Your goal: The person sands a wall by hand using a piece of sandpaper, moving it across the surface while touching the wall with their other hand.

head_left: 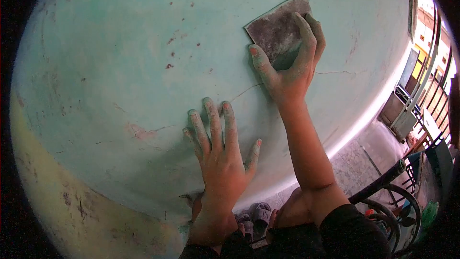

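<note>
A light green painted wall (120, 57) fills most of the head view, with fine cracks and small dark chipped spots. My right hand (292, 67) grips a square, dusty, dark grey-brown piece of sandpaper (278, 26) by its sides, thumb on the left edge and fingers on the right. The sandpaper lies against the upper part of the wall. Lower and to the left, my left hand (220, 148) rests on the wall, fingers spread and holding nothing. Pale dust coats the fingers of both hands.
A yellowish band (86, 211) runs along the wall's lower left. Grey sandals (261, 213) show on the floor below. At the lower right is dark curved metalwork (383, 182). Farther right, a bright opening has railings (438, 98) and a grey box-like object (400, 115).
</note>
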